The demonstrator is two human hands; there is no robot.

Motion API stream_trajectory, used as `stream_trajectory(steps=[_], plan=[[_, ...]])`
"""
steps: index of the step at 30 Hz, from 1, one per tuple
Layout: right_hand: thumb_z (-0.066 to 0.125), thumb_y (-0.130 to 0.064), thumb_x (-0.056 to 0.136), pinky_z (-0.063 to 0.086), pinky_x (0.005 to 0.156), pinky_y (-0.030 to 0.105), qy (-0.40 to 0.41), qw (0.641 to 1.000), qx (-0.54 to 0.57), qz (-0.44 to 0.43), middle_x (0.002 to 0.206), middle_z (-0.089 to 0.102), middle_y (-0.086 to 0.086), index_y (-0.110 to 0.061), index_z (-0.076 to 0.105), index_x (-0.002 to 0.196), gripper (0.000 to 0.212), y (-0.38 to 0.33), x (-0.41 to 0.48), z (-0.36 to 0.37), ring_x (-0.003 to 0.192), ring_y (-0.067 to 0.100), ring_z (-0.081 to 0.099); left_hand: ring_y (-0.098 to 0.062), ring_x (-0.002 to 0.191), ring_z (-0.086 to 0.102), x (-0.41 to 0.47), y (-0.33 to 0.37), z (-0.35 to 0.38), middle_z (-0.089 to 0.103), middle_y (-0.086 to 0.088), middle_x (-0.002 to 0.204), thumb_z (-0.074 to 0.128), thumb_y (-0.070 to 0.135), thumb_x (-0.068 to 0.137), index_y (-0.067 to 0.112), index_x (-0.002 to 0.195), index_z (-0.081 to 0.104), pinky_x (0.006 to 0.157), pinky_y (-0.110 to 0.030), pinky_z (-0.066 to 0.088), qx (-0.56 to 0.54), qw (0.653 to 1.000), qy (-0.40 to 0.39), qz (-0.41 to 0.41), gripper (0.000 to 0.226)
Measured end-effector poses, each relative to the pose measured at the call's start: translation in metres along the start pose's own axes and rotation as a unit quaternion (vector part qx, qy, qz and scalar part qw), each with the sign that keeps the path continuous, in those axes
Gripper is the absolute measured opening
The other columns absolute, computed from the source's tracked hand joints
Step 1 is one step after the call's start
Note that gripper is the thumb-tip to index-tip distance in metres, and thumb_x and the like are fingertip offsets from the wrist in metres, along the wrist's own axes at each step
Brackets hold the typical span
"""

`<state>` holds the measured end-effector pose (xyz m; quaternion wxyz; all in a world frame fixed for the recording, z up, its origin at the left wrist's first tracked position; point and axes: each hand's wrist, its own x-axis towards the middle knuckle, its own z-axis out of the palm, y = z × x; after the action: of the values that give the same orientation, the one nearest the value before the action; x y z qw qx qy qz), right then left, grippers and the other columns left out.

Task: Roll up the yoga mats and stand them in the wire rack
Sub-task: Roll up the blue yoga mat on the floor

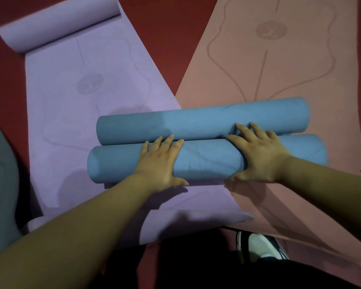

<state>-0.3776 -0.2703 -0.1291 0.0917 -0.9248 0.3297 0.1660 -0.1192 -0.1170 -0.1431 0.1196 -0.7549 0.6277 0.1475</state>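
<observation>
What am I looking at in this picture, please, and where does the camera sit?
There is no machine here: a person wears one wide-angle camera on the head, looking down at their own bare hands. The left hand and right hand press flat on the nearer blue roll; the right fingertips reach the farther blue roll lying beside it. Nothing is gripped. Under the rolls lie a purple mat, its far end partly rolled, and a flat pink mat, both on a red floor. A shoe shows at the bottom. No wire rack is in view.
</observation>
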Motion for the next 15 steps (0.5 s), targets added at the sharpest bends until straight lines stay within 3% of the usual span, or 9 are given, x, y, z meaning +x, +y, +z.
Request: stream_trajectory(steps=[3,6,11,15], plan=[[0.036,-0.095,0.051,0.027,0.114,0.057,-0.003,1.0,-0.011,-0.001,0.166,0.016,-0.001,-0.037,0.007,0.157,0.125,0.001,-0.001,0.003,0.151,0.036,0.015,-0.028,0.153,0.013,0.005,-0.002,-0.003,0.01,-0.002,0.168,0.057,0.088,0.069,0.032,0.16,0.001,0.122,-0.058,0.011,0.008,1.0,-0.004,0.006,0.121],[0.05,-0.09,0.057,0.026,0.115,0.059,-0.016,1.0,0.002,-0.003,0.16,0.03,-0.008,-0.036,0.007,0.157,0.122,0.002,0.002,0.003,0.15,0.033,0.021,-0.028,0.147,0.024,0.009,-0.004,-0.009,0.021,-0.001,0.164,0.054,0.088,0.071,0.03,0.159,0.006,0.12,-0.056,0.017,0.024,1.0,-0.007,0.018,0.117],[0.063,-0.086,0.063,0.023,0.115,0.064,-0.037,0.999,0.029,-0.014,0.157,0.036,-0.008,-0.035,0.013,0.158,0.118,0.003,0.001,-0.008,0.147,0.031,0.027,-0.027,0.137,0.037,0.009,-0.007,-0.016,0.034,0.002,0.156,0.053,0.089,0.07,0.028,0.157,0.016,0.115,-0.049,0.028,0.031,0.999,-0.001,0.041,0.112],[0.064,-0.088,0.055,0.034,0.108,0.061,-0.059,0.996,0.058,-0.019,0.144,0.049,-0.01,-0.041,0.024,0.151,0.114,0.001,-0.008,-0.027,0.136,0.023,0.042,-0.026,0.134,0.041,0.0,-0.014,-0.035,0.04,0.005,0.155,0.049,0.093,0.06,0.034,0.155,0.022,0.113,-0.046,0.034,-0.007,0.998,-0.03,0.059,0.116]])
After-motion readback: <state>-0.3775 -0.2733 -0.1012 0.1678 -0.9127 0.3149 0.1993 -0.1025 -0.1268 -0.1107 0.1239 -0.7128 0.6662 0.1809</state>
